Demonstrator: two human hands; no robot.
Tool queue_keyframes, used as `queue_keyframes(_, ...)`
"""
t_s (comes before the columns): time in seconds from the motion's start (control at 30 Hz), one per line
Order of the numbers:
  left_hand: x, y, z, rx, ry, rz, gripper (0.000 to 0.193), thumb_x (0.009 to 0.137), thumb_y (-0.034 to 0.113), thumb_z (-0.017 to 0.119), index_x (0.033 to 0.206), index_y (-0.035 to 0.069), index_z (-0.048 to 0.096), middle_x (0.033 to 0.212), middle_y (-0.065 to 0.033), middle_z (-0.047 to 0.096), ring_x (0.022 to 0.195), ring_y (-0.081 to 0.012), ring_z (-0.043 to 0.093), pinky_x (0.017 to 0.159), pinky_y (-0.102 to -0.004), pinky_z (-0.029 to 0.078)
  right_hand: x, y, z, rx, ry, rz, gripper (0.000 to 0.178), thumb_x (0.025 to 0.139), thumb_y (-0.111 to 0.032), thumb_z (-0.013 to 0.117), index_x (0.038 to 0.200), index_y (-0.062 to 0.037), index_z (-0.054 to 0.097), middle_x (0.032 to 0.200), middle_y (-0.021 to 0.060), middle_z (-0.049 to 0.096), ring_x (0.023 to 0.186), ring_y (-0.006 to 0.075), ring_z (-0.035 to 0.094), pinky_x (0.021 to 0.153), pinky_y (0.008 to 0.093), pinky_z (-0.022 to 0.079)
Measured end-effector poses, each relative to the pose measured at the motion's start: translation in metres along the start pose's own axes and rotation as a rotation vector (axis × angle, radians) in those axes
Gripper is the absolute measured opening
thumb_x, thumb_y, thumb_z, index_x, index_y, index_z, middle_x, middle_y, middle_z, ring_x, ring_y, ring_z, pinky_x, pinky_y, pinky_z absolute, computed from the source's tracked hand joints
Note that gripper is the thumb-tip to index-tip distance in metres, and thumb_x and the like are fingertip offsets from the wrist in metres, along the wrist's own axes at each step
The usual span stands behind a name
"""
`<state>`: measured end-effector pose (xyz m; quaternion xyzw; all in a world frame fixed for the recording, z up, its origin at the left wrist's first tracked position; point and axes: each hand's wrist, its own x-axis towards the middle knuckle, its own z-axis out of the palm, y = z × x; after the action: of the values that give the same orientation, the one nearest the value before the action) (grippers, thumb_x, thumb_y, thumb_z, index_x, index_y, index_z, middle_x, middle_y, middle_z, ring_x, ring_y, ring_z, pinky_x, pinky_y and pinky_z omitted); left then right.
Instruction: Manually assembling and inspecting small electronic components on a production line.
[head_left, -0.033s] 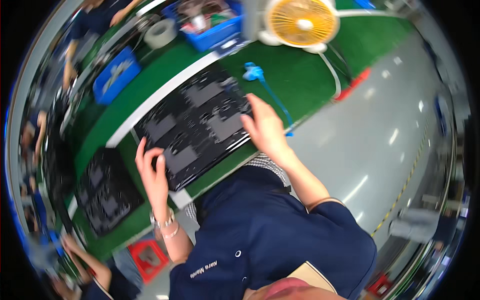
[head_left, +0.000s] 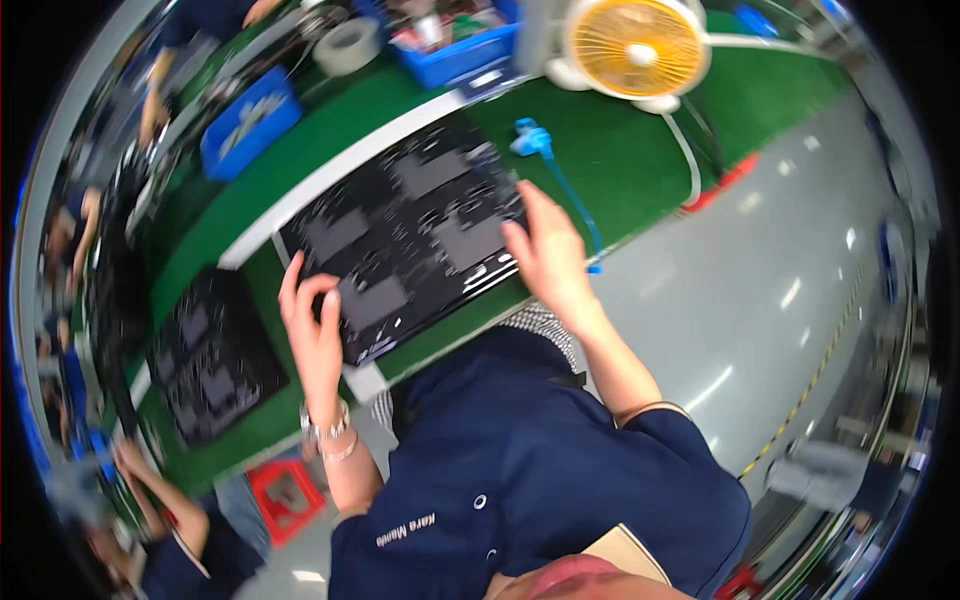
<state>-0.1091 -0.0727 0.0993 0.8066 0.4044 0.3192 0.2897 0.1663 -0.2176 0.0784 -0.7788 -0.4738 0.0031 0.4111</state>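
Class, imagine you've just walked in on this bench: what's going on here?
A person has both hands at a black panel with grey squares: the left hand at its left end, the right hand at its right. It is over a green table; whether it is lifted is hard to tell. A similar, second panel lies to the left.

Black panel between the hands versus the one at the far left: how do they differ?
The central panel has the left hand and right hand at opposite ends; the far-left panel has neither. In this view, the central panel looks larger, the far-left panel smaller. Both are black with dark grey patches.
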Motion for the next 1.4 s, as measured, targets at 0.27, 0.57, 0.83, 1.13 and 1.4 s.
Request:
queue_keyframes(0.27, -0.013, -0.001, -0.002, 0.049, 0.058, -0.075, 0.008, 0.093, 0.014, 0.065, 0.098, 0.009, 0.067, 0.151, -0.0136, 0.045, 0.138, -0.0353, 0.042, 0.114, -0.0456, 0.033, 0.000, 0.002, 0.008, 0.001, -0.052, -0.007, 0.051, 0.095, -0.017, 0.063, 0.140, 0.0045, 0.049, 0.125, 0.0276, 0.061, 0.113, 0.0410, 0.061, 0.097, 0.0454, 0.048)
queue_keyframes(0.57, -0.015, -0.001, 0.004, 0.019, 0.180, -0.132, 0.032, 0.095, 0.017, 0.063, 0.125, 0.007, 0.059, 0.151, -0.0131, 0.046, 0.139, -0.0292, 0.043, 0.111, -0.0436, 0.038, 0.000, 0.004, 0.007, 0.020, -0.095, 0.050, 0.051, 0.098, -0.018, 0.062, 0.141, 0.0047, 0.048, 0.130, 0.0267, 0.060, 0.119, 0.0404, 0.059, 0.102, 0.0440, 0.046)
queue_keyframes(0.83, -0.025, -0.020, 0.001, 0.090, 0.140, -0.227, 0.052, 0.098, 0.021, 0.062, 0.142, -0.002, 0.050, 0.147, -0.0191, 0.050, 0.135, -0.0324, 0.049, 0.111, -0.0405, 0.040, 0.002, -0.003, 0.004, -0.026, -0.156, 0.194, 0.051, 0.098, -0.020, 0.062, 0.140, 0.0054, 0.049, 0.128, 0.0261, 0.061, 0.118, 0.0394, 0.060, 0.102, 0.0436, 0.046)
queue_keyframes(1.13, -0.013, 0.031, -0.008, -0.646, 0.232, -0.289, 0.072, 0.093, -0.005, 0.057, 0.158, 0.006, 0.029, 0.147, -0.0108, 0.050, 0.116, -0.0129, 0.057, 0.092, -0.0269, 0.051, 0.007, 0.006, 0.004, 0.086, -0.105, 0.094, 0.049, 0.097, -0.020, 0.062, 0.138, 0.0054, 0.051, 0.140, 0.0235, 0.054, 0.128, 0.0375, 0.053, 0.109, 0.0424, 0.041)
queue_keyframes(1.4, -0.034, 0.003, -0.088, -1.025, 0.478, -0.396, 0.058, 0.094, 0.001, 0.056, 0.148, -0.007, 0.038, 0.134, -0.0159, 0.060, 0.119, -0.0204, 0.061, 0.102, -0.0341, 0.048, 0.021, -0.051, -0.017, 0.399, -0.098, -0.051, 0.039, 0.099, -0.007, 0.042, 0.133, 0.0027, 0.058, 0.148, 0.0173, 0.051, 0.138, 0.0297, 0.047, 0.116, 0.0404, 0.032)
